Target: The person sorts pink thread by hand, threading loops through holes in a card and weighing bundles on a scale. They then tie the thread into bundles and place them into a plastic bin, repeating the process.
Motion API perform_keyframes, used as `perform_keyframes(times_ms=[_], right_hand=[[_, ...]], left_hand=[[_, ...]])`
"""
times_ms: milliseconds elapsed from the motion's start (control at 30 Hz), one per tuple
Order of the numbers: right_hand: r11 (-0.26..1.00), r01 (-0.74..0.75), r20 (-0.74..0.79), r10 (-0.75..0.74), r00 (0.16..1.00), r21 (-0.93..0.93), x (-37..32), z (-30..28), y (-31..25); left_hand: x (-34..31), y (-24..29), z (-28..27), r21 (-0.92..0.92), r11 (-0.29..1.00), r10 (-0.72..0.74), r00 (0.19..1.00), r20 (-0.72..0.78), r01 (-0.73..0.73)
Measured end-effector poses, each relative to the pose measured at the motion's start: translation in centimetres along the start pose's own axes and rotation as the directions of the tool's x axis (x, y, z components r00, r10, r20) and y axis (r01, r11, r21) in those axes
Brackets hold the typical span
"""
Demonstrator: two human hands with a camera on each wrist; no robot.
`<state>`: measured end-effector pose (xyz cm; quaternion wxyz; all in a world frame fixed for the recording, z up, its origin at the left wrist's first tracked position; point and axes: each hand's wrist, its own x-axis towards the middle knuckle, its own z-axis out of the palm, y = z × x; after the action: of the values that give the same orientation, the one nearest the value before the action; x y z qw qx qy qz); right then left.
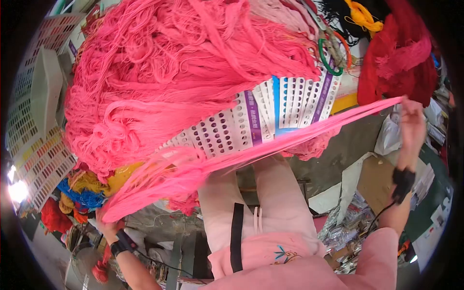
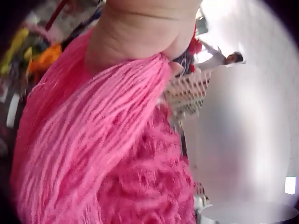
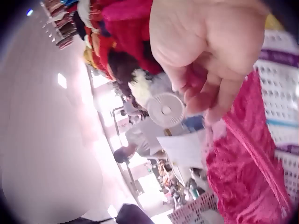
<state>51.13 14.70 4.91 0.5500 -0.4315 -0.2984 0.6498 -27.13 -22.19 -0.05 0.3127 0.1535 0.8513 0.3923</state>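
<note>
A long hank of pink yarn (image 1: pixel 338 120) stretches across the front of the person's body, between both hands. At the lower left, the left hand (image 1: pixel 108 226) grips its thick, loose end. The left wrist view shows the strands (image 2: pixel 88 126) fanning down from under that hand (image 2: pixel 145 35). On the far right, the raised right hand (image 1: pixel 413 126) pinches the narrow end, drawn taut. In the right wrist view, the thin strand (image 3: pixel 254 151) runs down from the fingertips of the curled right hand (image 3: pixel 210 51). Behind the hank lies a large heap of pink yarn (image 1: pixel 159 58).
White perforated cards (image 1: pixel 220 133) with purple bands lie under the heap. Scissors with a green handle (image 1: pixel 321 58) rest at its right edge. Red yarn (image 1: pixel 401 58) hangs at the right, and a white plastic basket (image 1: pixel 29 96) stands left. Plastic packets (image 1: pixel 338 237) lie low on the right.
</note>
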Motion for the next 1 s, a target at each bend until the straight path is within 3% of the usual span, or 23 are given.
perform_keyframes(times_ms=[33, 67, 100, 133, 167, 200, 233, 267, 300, 333, 400, 467, 500, 533, 567, 633, 700, 767, 800, 867, 1000], right_hand=[[0.991, 0.127, -0.217, -0.114, 0.970, 0.049, 0.4, -7.1, -5.2], [0.963, 0.260, -0.422, -0.207, 0.883, 0.071, 0.7, -11.7, -9.2], [0.962, 0.263, -0.418, -0.211, 0.883, 0.069, -1.3, -7.6, -9.1], [0.949, 0.272, -0.418, -0.315, 0.852, -0.160, -1.2, -4.0, -8.1], [0.885, 0.268, -0.397, -0.418, 0.817, -0.380, 0.8, 5.0, -3.5], [0.851, 0.188, -0.113, -0.277, 0.954, -0.491, 0.6, 6.2, -0.5], [0.831, 0.184, 0.036, -0.194, 0.980, -0.524, 0.3, 8.6, 3.7], [0.685, 0.068, 0.000, -0.100, 0.995, -0.725, 0.3, 10.2, 7.2], [0.747, -0.141, -0.120, 0.082, 0.989, -0.650, 0.4, 11.7, 10.7], [0.733, -0.132, -0.027, 0.154, 0.988, -0.667, 0.5, 13.2, 13.5], [0.691, 0.022, 0.132, 0.108, 0.985, -0.723, 0.9, 14.1, 19.2], [0.661, 0.088, 0.151, 0.039, 0.988, -0.745, 0.7, 15.4, 22.4], [0.508, 0.234, 0.213, -0.101, 0.972, -0.829, 0.5, 15.4, 23.8], [0.323, 0.355, 0.293, -0.226, 0.929, -0.877, 0.3, 15.5, 24.5], [0.328, 0.358, 0.297, -0.222, 0.929, -0.874, 0.0, 15.6, 24.8], [0.245, 0.373, 0.323, -0.221, 0.920, -0.895, -0.6, 15.7, 25.0], [0.265, 0.378, 0.332, -0.201, 0.921, -0.887, -0.6, 15.3, 24.4], [0.283, 0.379, 0.338, -0.184, 0.923, -0.881, -0.7, 15.1, 24.4], [0.266, 0.457, 0.424, -0.174, 0.889, -0.849, -0.8, 15.1, 24.7], [0.248, 0.533, 0.507, -0.162, 0.846, -0.809, -1.3, 15.9, 25.2], [0.187, 0.455, 0.467, 0.022, 0.884, -0.871, -2.8, 18.1, 24.1]], left_hand=[[-0.1, 1.9, 1.9, -0.003, 1.000, 0.006, 1.000, 0.010, -0.006], [-0.8, 5.6, 5.5, -0.145, 0.989, 0.009, 0.986, -0.169, -0.034], [-0.9, 8.2, 8.4, -0.277, 0.957, -0.020, 0.938, -0.346, -0.082], [-0.3, 9.2, 9.8, -0.697, 0.682, -0.068, 0.969, 0.239, 0.220], [0.5, 9.9, 11.5, -0.713, 0.277, 0.181, 0.694, 0.697, 0.644], [0.5, 10.5, 15.0, -0.646, 0.306, 0.102, 0.650, 0.753, 0.700], [-0.5, 10.9, 19.4, -0.575, 0.330, 0.024, 0.603, 0.798, 0.748], [-2.3, 11.5, 23.6, -0.494, 0.676, -0.114, 0.740, 0.663, 0.547], [-5.5, 15.3, 29.1, -0.375, 0.656, -0.328, 0.695, 0.639, 0.655], [-6.0, 16.0, 32.5, -0.185, 0.757, -0.265, 0.553, 0.790, 0.626], [-8.8, 18.6, 38.8, -0.029, 0.792, -0.293, 0.421, 0.858, 0.610], [-10.5, 16.6, 43.8, 0.005, 0.876, -0.305, 0.547, 0.779, 0.482], [-11.1, 15.9, 45.2, 0.001, 0.876, -0.306, 0.552, 0.775, 0.483], [-11.6, 15.3, 46.3, 0.065, 0.941, -0.258, 0.580, 0.773, 0.332], [-11.8, 14.9, 46.9, 0.129, 0.977, -0.208, 0.598, 0.774, 0.172], [-11.8, 14.5, 47.1, 0.128, 0.980, -0.194, 0.609, 0.769, 0.150], [-11.2, 14.1, 46.7, 0.124, 0.985, -0.173, 0.616, 0.769, 0.122], [-9.9, 13.5, 44.9, 0.247, 0.901, -0.018, 0.537, 0.844, -0.357], [-10.0, 13.9, 44.6, 0.248, 0.900, -0.020, 0.536, 0.844, -0.358], [-10.2, 15.3, 44.2, 0.132, 0.978, -0.201, 0.566, 0.800, 0.160], [-9.7, 15.4, 44.5, 0.044, 0.963, -0.186, 0.535, 0.824, 0.267]])
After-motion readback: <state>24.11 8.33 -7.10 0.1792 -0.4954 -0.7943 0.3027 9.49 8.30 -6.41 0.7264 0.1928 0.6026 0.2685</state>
